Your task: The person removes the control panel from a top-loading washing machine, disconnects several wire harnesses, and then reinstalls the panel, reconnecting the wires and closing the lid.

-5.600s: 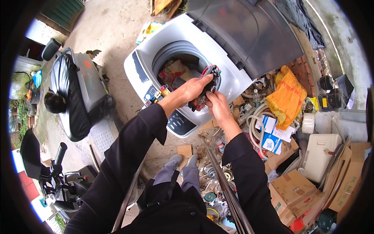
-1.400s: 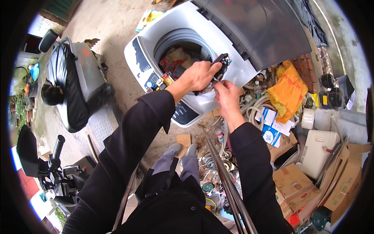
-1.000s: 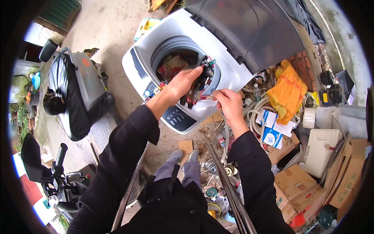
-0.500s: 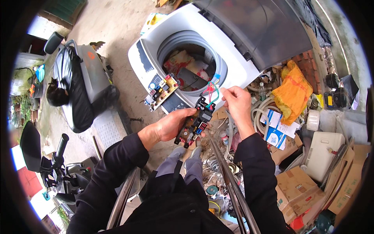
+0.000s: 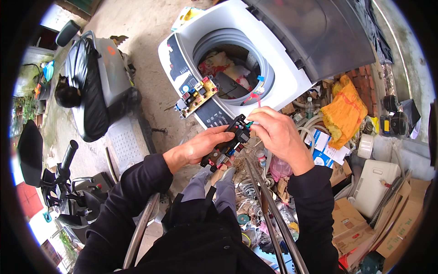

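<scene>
My left hand (image 5: 197,147) grips a dark control circuit board (image 5: 241,135) in front of me, thumb on top; the board is tilted and has a small red digit display. At its upper end my right hand (image 5: 284,139) is closed, fingertips pinching thin coloured wires (image 5: 248,123), green ones showing at the board. Part of the wires lies hidden behind the fingers. Red wires (image 5: 255,97) rise past the right hand towards the washing machine tub. A second, tan circuit board (image 5: 199,98) rests on the front panel of the white top-loading washing machine (image 5: 288,72).
The machine's dark lid (image 5: 315,34) stands raised at the far right. Metal rails (image 5: 273,214) run close below my hands. Scooters (image 5: 82,91) stand left, a cat (image 5: 67,93) on one seat. An orange sack (image 5: 344,112), hoses and cardboard boxes (image 5: 353,223) crowd the right.
My right hand has moved down and left from above the wires to the board's upper end, fingers now pressed at the wires there. The left hand keeps its hold on the board.
</scene>
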Tool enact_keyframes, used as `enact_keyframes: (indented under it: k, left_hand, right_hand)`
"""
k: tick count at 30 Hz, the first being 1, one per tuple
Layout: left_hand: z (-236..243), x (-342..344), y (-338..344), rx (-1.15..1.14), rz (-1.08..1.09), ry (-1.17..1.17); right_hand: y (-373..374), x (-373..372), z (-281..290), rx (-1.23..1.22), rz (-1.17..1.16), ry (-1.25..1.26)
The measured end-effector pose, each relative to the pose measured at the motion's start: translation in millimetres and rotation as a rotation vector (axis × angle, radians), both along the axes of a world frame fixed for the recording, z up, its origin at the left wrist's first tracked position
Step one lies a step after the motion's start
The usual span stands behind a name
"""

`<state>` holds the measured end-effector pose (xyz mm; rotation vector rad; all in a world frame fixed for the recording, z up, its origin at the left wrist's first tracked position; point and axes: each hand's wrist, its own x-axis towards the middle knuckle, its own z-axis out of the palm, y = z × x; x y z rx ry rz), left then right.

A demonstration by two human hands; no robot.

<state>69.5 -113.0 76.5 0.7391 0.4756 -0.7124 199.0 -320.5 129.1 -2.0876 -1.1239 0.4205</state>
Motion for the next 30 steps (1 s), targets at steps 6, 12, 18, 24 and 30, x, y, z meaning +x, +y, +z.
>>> enact_keyframes:
  k: [6, 12, 18, 24, 30]
  left_hand:
    - [0, 0, -1, 0.015, 0.002, -0.002]
    - [3, 4, 2, 0.040, -0.027, -0.003]
    - [-4, -1, 1, 0.149, -0.082, -0.128]
    - [-5, 2, -4, 0.205, -0.070, -0.300]
    - [8, 7, -3, 0.225, -0.067, -0.253]
  right_hand:
    - [0, 0, 10, -0.117, 0.035, -0.041]
    - [1, -3, 9, -0.155, 0.021, -0.077]
    - [2, -9, 5, -0.117, 0.005, -0.035]
    - [3, -8, 1, -0.053, -0.003, -0.093]
    - [13, -16, 5, -0.070, -0.061, -0.216]
